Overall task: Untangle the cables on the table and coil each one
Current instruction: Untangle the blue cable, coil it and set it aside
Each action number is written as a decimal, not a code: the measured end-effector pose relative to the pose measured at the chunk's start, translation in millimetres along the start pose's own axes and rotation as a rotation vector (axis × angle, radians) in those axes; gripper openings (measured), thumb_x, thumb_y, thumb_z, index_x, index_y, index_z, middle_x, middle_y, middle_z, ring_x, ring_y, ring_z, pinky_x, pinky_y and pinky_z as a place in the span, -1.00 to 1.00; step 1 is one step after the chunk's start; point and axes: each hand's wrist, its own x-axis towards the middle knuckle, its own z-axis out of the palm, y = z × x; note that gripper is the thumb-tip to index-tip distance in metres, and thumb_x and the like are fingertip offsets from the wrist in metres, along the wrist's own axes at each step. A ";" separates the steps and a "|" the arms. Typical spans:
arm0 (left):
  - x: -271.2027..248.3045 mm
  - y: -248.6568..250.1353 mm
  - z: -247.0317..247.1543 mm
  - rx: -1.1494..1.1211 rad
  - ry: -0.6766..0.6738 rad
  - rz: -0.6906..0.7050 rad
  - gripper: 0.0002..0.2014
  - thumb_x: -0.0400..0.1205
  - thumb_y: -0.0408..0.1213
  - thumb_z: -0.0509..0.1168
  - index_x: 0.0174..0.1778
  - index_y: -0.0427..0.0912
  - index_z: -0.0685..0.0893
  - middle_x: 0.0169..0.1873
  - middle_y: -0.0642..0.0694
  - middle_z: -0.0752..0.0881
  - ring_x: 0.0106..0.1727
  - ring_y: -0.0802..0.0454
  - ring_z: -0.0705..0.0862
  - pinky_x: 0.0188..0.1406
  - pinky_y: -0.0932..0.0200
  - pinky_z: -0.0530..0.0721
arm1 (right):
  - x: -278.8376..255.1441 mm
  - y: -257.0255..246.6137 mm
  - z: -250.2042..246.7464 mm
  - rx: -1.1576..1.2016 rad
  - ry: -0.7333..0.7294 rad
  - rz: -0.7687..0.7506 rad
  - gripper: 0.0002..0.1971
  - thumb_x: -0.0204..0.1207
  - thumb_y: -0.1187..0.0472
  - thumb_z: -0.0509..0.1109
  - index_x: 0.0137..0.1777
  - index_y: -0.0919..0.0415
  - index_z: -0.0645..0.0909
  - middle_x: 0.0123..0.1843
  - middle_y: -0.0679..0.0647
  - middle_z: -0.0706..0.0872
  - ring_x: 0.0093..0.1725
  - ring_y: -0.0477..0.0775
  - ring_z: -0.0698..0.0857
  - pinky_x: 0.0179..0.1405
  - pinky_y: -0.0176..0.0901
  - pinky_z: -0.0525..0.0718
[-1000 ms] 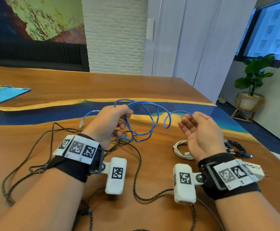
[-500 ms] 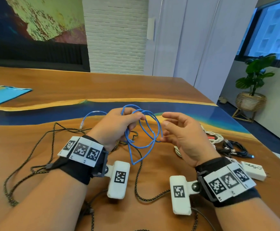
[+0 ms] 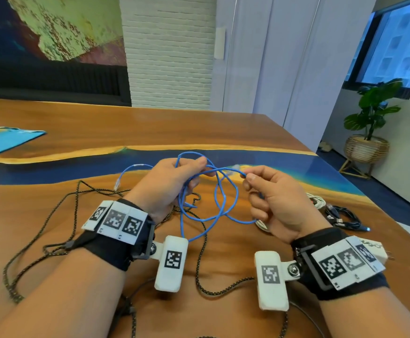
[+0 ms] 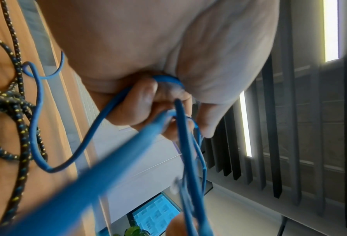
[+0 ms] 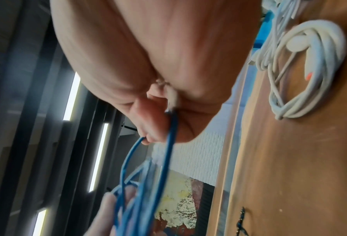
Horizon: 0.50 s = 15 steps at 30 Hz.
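Note:
A thin blue cable (image 3: 220, 203) hangs in loose loops between my hands above the wooden table (image 3: 150, 128). My left hand (image 3: 174, 181) grips a bundle of its loops, thumb on top; the curled fingers close round the blue cable (image 4: 140, 138) in the left wrist view. My right hand (image 3: 267, 191) pinches another stretch near its tip, and the blue cable (image 5: 168, 140) runs down from that pinch in the right wrist view. One clear plug end (image 3: 117, 184) trails to the left. A black braided cable (image 3: 52, 215) sprawls on the table under my wrists.
A coiled white cable (image 3: 316, 202) and a bundle of black cables (image 3: 345, 217) lie at the right, the white cable (image 5: 309, 67) close under my right hand. A white charger (image 3: 374, 250) lies by my right wrist. A blue sheet (image 3: 1, 140) is far left.
My right hand closed on the blue cable and drew apart from the left, spreading the loops wider. Both hands rose a little; the left keeps its grip.

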 end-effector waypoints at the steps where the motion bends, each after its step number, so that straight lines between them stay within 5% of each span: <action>1: 1.6 -1.4 -0.1 0.024 0.029 0.007 -0.60 0.76 -0.03 0.31 -0.01 -0.33 0.84 -0.40 -0.16 0.43 -0.54 0.07 0.27 -0.59 0.23 0.24 | -0.1 -2.5 -2.3 0.001 0.000 0.021 -0.83 0.77 0.37 0.23 0.02 0.26 0.66 -0.36 0.08 0.53 -0.63 -0.12 0.24 -0.74 -0.34 0.22; 3: 3.2 -2.3 1.0 0.058 0.106 0.007 -0.58 0.76 -0.07 0.33 -0.08 -0.46 0.75 -0.45 -0.20 0.42 -0.56 0.06 0.26 -0.54 0.20 0.25 | -0.1 -7.4 -7.1 -0.029 0.016 0.033 -0.83 0.77 0.35 0.24 0.02 0.24 0.66 -0.42 0.03 0.48 -0.63 -0.14 0.19 -0.76 -0.37 0.12; 6: 6.0 -2.8 -1.9 0.016 0.249 -0.001 -0.69 0.79 -0.15 0.30 -0.12 -0.28 0.77 -0.53 0.09 0.59 -0.57 0.13 0.32 -0.59 0.25 0.27 | -0.1 -13.0 -13.1 -0.077 0.078 0.000 -0.87 0.72 0.33 0.31 -0.04 0.23 0.66 -0.47 -0.01 0.34 -0.61 -0.12 0.16 -0.75 -0.34 0.09; 9: 11.3 -3.6 -9.7 -0.114 0.414 0.005 -0.73 0.82 -0.16 0.25 -0.17 -0.13 0.71 -0.27 -0.01 0.64 -0.47 0.09 0.50 -0.63 0.24 0.38 | -0.1 -15.9 -19.9 -0.096 0.150 -0.045 -0.93 0.64 0.28 0.43 -0.09 0.23 0.66 -0.50 -0.04 0.28 -0.58 -0.09 0.14 -0.71 -0.32 0.08; 15: 11.3 1.4 -10.1 -0.360 0.465 0.060 -0.72 0.86 -0.19 0.15 -0.12 -0.17 0.62 -0.27 -0.11 0.69 -0.38 0.01 0.69 -0.48 0.21 0.70 | -1.5 -13.2 -18.1 -0.219 0.127 -0.045 -0.84 0.66 0.22 0.44 -0.01 0.32 0.77 -0.58 -0.06 0.33 -0.56 -0.03 0.14 -0.67 -0.26 0.11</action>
